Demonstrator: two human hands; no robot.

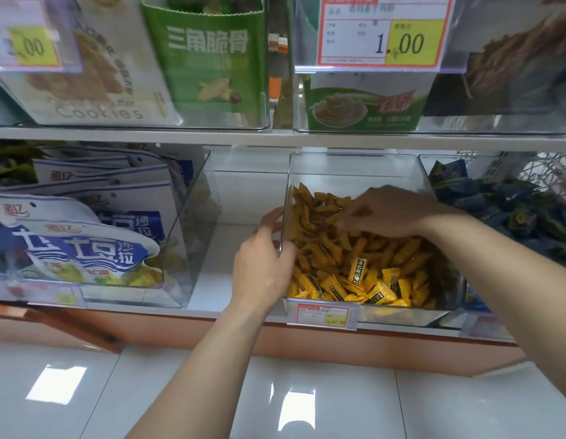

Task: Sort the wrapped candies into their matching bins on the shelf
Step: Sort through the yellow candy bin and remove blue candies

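A clear plastic bin [354, 164] on the lower shelf holds a heap of yellow wrapped candies [354, 267]. My left hand [262, 264] grips the bin's left wall, thumb outside and fingers over the edge. My right hand [389, 212] reaches into the bin from the right, fingers curled down among the candies at the back; whether it holds any of them cannot be told. To the right stands another clear bin [427, 166] with blue-green wrapped candies [509, 201].
A clear bin [193, 217] of blue and white snack bags stands at the left. The upper shelf [275, 136] carries clear bins with cookie, green and dark packets and price tags. A price label [322, 313] hangs on the yellow bin's front. Glossy tiled floor lies below.
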